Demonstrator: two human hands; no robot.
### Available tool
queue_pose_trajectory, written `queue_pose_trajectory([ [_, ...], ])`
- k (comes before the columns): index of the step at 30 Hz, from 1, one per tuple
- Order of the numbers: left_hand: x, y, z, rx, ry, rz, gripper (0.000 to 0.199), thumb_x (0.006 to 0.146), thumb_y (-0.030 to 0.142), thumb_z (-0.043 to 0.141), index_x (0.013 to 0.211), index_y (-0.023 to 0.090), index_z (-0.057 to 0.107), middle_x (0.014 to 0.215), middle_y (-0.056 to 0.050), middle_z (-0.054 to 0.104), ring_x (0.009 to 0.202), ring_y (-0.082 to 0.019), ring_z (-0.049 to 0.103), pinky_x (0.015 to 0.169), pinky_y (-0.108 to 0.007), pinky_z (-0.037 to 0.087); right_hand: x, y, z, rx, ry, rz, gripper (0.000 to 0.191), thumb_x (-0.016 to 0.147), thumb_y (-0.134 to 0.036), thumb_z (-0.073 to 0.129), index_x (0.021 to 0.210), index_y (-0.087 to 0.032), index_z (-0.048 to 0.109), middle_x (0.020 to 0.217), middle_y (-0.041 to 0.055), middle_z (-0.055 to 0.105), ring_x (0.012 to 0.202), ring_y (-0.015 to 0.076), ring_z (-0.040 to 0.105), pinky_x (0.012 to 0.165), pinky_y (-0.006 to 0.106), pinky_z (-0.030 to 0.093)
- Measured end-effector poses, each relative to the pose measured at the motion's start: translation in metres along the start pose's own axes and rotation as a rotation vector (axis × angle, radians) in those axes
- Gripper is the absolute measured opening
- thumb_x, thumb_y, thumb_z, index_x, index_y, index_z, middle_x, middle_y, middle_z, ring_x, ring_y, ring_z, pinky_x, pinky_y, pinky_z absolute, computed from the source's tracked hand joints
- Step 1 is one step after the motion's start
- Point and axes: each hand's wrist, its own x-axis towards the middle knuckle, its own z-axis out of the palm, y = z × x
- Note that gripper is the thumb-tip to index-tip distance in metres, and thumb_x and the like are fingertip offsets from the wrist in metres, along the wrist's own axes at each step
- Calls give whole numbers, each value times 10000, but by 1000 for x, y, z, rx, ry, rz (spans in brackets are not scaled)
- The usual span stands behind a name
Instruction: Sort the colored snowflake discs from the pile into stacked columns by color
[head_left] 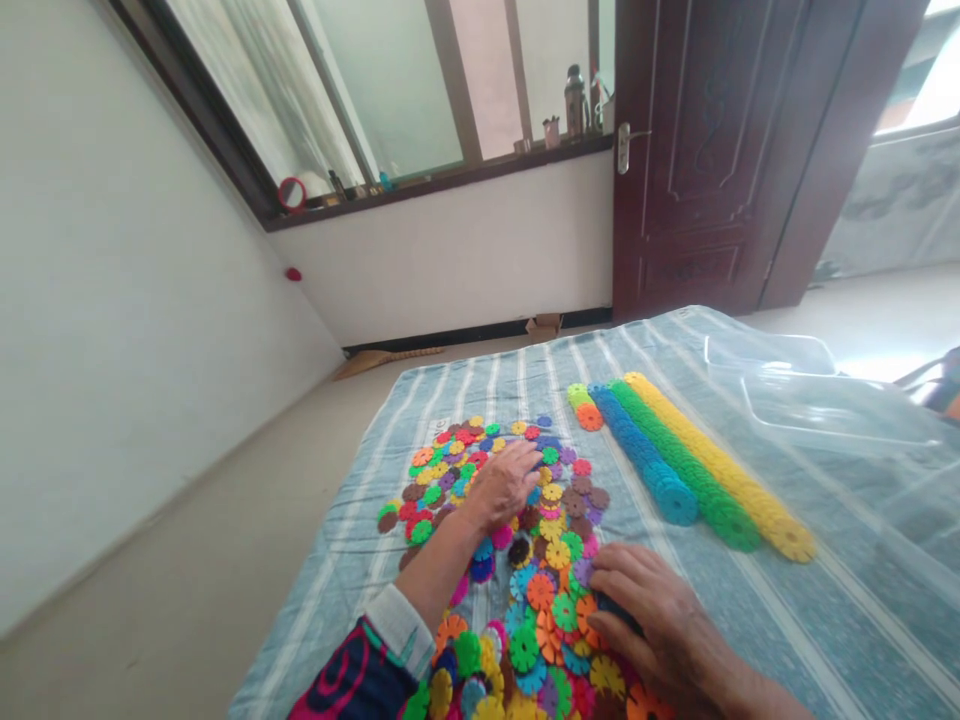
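Note:
My left hand (pixel 506 487) reaches over a loose heap of notched plastic discs (pixel 557 553) in many colours. Its fingers are stretched out and rest on the far part of the heap, beside some blue discs (pixel 550 442). What lies under the palm is hidden. At the heap's right edge, my right hand (pixel 660 615) is curled around dark blue discs (pixel 619 612), which show between thumb and fingers. To the right lie long overlapping rows: a blue row (pixel 645 455), a green row (pixel 686 465) and a yellow row (pixel 720 465).
A short row of lime discs ends in an orange disc (pixel 589 417) near the blue row. Two clear plastic containers (pixel 840 410) stand at the right on the striped bed cover (pixel 465 385). Beyond are a dark red door (pixel 697 150) and a windowsill (pixel 450 178) with small items.

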Motion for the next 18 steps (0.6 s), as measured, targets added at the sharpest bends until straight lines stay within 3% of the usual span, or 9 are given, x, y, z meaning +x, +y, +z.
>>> queue_pose_trajectory([
  [2,8,0,2,-33,-32,38,365,902,199,445,1211,201,640,1390,-46,577,1327,-201,472,1167,-351,319,0,0,0,7,-6,8,196,969,-328,490,1056,-201,610,1015,75,676,943,213,627,832,353,516],
  [5,18,-14,0,-20,-20,-25,382,868,134,433,1174,156,660,1346,-82,610,1269,-228,527,1132,-374,370,0,1,1,27,-19,16,174,955,-319,516,1050,-204,607,1015,71,673,946,218,624,829,362,511],
  [10,12,-34,-6,24,48,-81,394,809,70,445,1122,145,671,1246,-101,655,1177,-225,569,1078,-360,409,2,0,1,40,-22,17,157,948,-303,524,1043,-204,601,1013,73,675,940,228,624,820,375,506],
  [14,0,-21,-8,86,82,-156,184,827,217,541,865,175,717,956,-98,688,983,-244,599,951,-383,447,3,-1,-1,40,-19,33,149,942,-295,537,1042,-210,608,1018,73,676,945,230,620,824,374,502],
  [18,1,-3,-15,115,9,-276,201,822,339,588,813,185,716,876,-80,662,888,-223,600,827,-328,441,2,0,1,45,-7,39,141,934,-295,550,1024,-207,616,998,70,674,937,226,613,824,375,498],
])
